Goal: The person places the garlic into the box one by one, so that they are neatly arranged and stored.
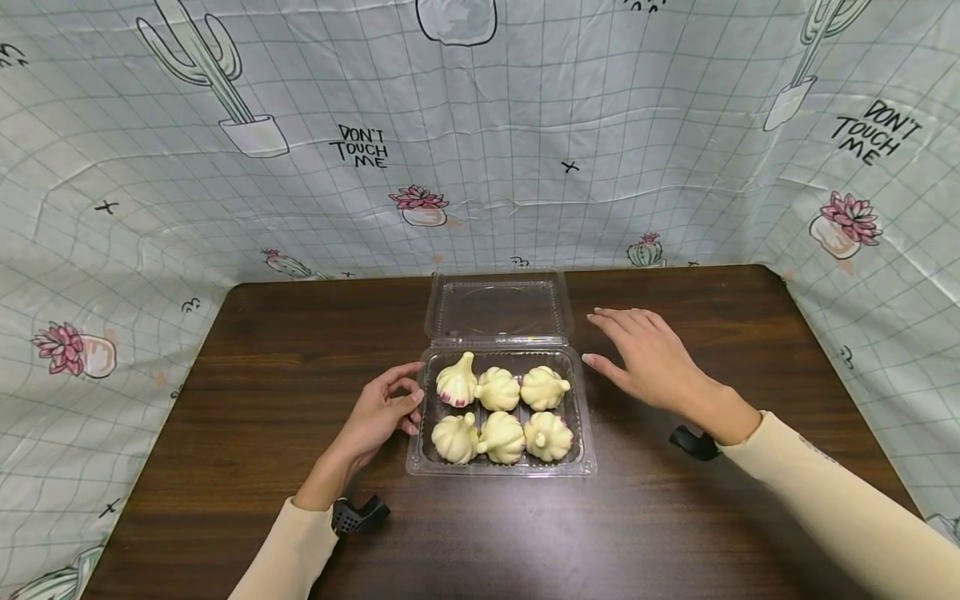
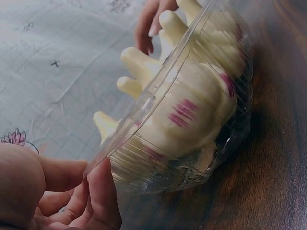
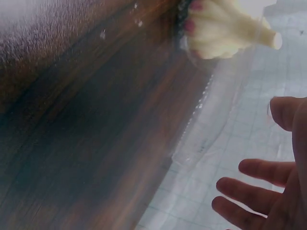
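Note:
A clear plastic clamshell box (image 1: 502,468) sits on the table with its hinged lid (image 1: 498,308) lying back, away from the person. Inside its base are several pale garlic bulbs (image 1: 501,389) in two rows, some with purple marks, as on one garlic bulb (image 2: 184,112) in the left wrist view. My left hand (image 1: 381,414) pinches the rim at the box's left side between thumb and fingers. To the right of the box, my right hand (image 1: 648,358) hovers with fingers extended, holding nothing. Its fingertips point toward the box corner near the hinge, apart from it.
The dark wooden table (image 1: 300,342) extends on both sides of the box. A pale grid-patterned cloth (image 1: 510,125) with cactus drawings hangs behind and at the sides. Black wrist straps (image 1: 360,515) are on both arms.

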`<state>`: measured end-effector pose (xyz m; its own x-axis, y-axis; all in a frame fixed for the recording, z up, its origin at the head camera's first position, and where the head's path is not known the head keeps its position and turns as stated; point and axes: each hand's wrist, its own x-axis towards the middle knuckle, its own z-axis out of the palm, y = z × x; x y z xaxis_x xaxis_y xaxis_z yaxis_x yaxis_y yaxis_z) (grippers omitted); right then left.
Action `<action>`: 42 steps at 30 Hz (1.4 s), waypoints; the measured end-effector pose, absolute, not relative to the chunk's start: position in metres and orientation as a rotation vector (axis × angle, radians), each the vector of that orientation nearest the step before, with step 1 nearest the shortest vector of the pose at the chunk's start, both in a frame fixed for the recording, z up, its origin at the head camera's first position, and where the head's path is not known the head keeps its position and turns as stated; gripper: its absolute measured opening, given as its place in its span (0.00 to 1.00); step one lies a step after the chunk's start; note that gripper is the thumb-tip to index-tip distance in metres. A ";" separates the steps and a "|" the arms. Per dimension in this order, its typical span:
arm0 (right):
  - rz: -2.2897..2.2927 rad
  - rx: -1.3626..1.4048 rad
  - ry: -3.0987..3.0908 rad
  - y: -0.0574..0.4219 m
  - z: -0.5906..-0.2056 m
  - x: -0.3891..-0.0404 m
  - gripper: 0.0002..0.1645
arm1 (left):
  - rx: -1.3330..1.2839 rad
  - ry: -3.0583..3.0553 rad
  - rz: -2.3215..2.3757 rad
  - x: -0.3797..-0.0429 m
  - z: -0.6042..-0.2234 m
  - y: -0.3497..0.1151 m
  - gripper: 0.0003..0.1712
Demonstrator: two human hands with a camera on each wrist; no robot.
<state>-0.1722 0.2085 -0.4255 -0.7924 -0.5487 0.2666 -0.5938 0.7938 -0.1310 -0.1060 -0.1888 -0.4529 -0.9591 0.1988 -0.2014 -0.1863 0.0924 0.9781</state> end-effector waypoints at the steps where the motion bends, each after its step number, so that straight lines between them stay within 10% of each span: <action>1: 0.309 0.877 -2.786 0.208 -0.426 -0.174 0.37 | 0.011 2.094 1.943 -0.106 -0.453 -0.189 0.29; 42: 0.362 0.683 -3.032 0.178 -0.450 -0.214 0.35 | -0.013 2.088 1.942 -0.104 -0.452 -0.187 0.29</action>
